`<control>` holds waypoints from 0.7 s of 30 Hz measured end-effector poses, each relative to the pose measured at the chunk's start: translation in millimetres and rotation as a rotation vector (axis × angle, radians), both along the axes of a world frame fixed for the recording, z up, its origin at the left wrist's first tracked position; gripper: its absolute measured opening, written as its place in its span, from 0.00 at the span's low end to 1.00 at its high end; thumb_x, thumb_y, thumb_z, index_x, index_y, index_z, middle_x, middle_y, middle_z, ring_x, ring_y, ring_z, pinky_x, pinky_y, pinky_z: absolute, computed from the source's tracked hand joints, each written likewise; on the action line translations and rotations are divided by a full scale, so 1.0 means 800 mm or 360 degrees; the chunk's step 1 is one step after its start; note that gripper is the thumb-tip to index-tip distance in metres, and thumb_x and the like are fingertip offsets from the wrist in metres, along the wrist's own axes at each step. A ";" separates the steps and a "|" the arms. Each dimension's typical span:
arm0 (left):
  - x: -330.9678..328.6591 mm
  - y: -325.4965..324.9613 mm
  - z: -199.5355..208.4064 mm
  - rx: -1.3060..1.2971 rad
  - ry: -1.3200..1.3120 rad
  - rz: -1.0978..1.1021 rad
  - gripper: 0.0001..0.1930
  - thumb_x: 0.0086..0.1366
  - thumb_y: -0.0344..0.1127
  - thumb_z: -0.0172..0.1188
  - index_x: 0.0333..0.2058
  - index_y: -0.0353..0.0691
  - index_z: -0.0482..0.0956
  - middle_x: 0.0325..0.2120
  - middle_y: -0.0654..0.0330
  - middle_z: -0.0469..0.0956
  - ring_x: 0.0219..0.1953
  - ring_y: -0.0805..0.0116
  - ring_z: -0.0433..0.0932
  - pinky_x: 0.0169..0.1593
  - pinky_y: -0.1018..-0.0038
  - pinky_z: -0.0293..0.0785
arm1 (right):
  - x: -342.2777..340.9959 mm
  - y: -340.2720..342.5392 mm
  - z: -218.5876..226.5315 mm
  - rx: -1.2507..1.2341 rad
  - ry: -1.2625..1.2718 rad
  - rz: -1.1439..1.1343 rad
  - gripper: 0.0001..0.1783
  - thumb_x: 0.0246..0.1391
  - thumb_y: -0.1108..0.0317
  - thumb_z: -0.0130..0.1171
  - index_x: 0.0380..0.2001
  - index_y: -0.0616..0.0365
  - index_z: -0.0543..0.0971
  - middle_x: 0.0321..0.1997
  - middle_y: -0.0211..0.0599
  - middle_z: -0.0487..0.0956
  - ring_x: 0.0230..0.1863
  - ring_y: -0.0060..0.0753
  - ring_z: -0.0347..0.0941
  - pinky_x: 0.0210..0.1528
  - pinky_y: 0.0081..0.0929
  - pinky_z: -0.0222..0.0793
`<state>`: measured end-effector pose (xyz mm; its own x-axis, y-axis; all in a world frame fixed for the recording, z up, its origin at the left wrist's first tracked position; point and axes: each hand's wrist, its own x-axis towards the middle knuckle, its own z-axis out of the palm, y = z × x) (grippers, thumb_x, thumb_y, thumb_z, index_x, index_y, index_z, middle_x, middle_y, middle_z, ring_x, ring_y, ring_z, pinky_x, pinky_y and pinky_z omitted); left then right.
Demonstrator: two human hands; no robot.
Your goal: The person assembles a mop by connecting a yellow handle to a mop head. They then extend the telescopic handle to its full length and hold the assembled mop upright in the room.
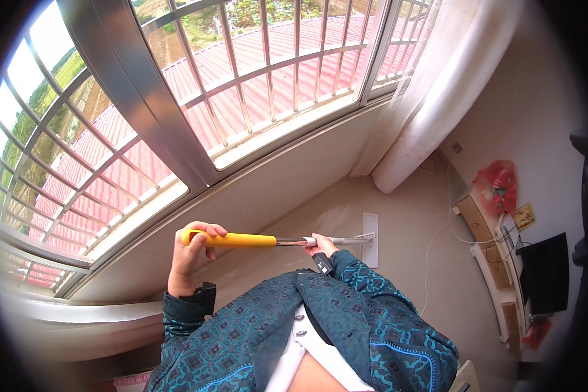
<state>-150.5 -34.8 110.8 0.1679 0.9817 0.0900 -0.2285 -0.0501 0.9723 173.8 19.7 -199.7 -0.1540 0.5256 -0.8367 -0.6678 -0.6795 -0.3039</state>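
Observation:
A flat mop with a yellow grip and a grey metal pole runs left to right in front of me. My left hand is closed round the end of the yellow grip. Farther along, my right hand grips the pole at a white collar. The mop's pale rectangular head lies on the floor beyond my right hand. Both wrists carry small dark devices over patterned teal sleeves.
Barred windows run along the wall ahead, with a white curtain hanging to the right. A low cabinet stands at right with a black screen and a red plastic bag. A thin white cable trails over the floor.

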 end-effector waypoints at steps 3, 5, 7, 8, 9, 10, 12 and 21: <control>0.059 0.018 -0.043 -0.0203 -0.0079 -0.0005 0.07 0.65 0.34 0.54 0.33 0.36 0.74 0.36 0.52 0.79 0.18 0.77 0.72 0.19 0.86 0.69 | 0.060 0.005 -0.015 0.0004 -0.0390 0.0193 0.17 0.56 0.58 0.54 0.38 0.62 0.72 0.28 0.43 0.76 0.26 0.40 0.74 0.25 0.33 0.72; 0.106 0.026 -0.065 -0.0336 0.0015 0.0035 0.05 0.66 0.33 0.52 0.32 0.39 0.72 0.36 0.54 0.79 0.16 0.79 0.71 0.19 0.86 0.68 | 0.092 0.007 -0.025 -0.0118 -0.0536 -0.0172 0.17 0.54 0.55 0.56 0.32 0.60 0.74 0.22 0.39 0.75 0.21 0.37 0.73 0.21 0.30 0.69; 0.148 0.037 -0.079 -0.0347 0.0027 -0.0083 0.04 0.66 0.32 0.51 0.32 0.40 0.70 0.36 0.57 0.79 0.16 0.80 0.70 0.19 0.86 0.67 | 0.123 0.010 -0.026 -0.0119 -0.0554 -0.0449 0.16 0.54 0.55 0.55 0.30 0.58 0.72 0.24 0.39 0.75 0.22 0.34 0.72 0.22 0.30 0.70; 0.165 0.044 -0.084 -0.0325 0.0005 -0.0180 0.05 0.66 0.32 0.51 0.31 0.41 0.68 0.35 0.58 0.79 0.16 0.81 0.70 0.19 0.85 0.67 | 0.136 0.012 -0.023 -0.0052 -0.0430 -0.0599 0.15 0.55 0.56 0.55 0.30 0.58 0.71 0.24 0.40 0.75 0.23 0.35 0.73 0.24 0.30 0.72; 0.182 0.051 -0.088 -0.0314 0.0036 -0.0240 0.05 0.66 0.32 0.50 0.31 0.40 0.67 0.36 0.58 0.79 0.16 0.81 0.70 0.19 0.85 0.68 | 0.147 0.015 -0.018 -0.0060 -0.0343 -0.0806 0.15 0.56 0.56 0.54 0.31 0.59 0.70 0.25 0.40 0.76 0.24 0.36 0.74 0.26 0.31 0.74; 0.199 0.057 -0.093 -0.0285 0.0039 -0.0269 0.05 0.67 0.34 0.51 0.32 0.41 0.67 0.36 0.57 0.78 0.16 0.80 0.69 0.19 0.85 0.68 | 0.152 0.018 -0.011 0.0033 -0.0293 -0.0855 0.15 0.57 0.56 0.53 0.31 0.59 0.70 0.25 0.41 0.76 0.25 0.37 0.75 0.28 0.32 0.75; 0.229 0.067 -0.104 -0.0276 0.0040 -0.0307 0.06 0.68 0.36 0.50 0.33 0.42 0.66 0.37 0.55 0.78 0.16 0.80 0.68 0.19 0.85 0.68 | 0.156 0.017 0.006 0.0128 -0.0227 -0.1027 0.16 0.58 0.56 0.52 0.32 0.60 0.69 0.27 0.42 0.76 0.28 0.38 0.76 0.32 0.34 0.78; 0.306 0.075 -0.153 -0.0324 -0.0085 -0.0716 0.08 0.67 0.36 0.54 0.35 0.41 0.65 0.47 0.53 0.75 0.27 0.73 0.78 0.31 0.80 0.75 | 0.173 0.007 0.057 0.0170 -0.0014 -0.0954 0.17 0.62 0.54 0.45 0.34 0.58 0.66 0.30 0.41 0.77 0.33 0.38 0.78 0.39 0.36 0.78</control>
<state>94.5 25.4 -11.9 0.5795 0.8114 -0.0759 -0.2334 0.2545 0.9385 311.8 25.6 -153.9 0.2015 0.5997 -0.7745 -0.9218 -0.1512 -0.3570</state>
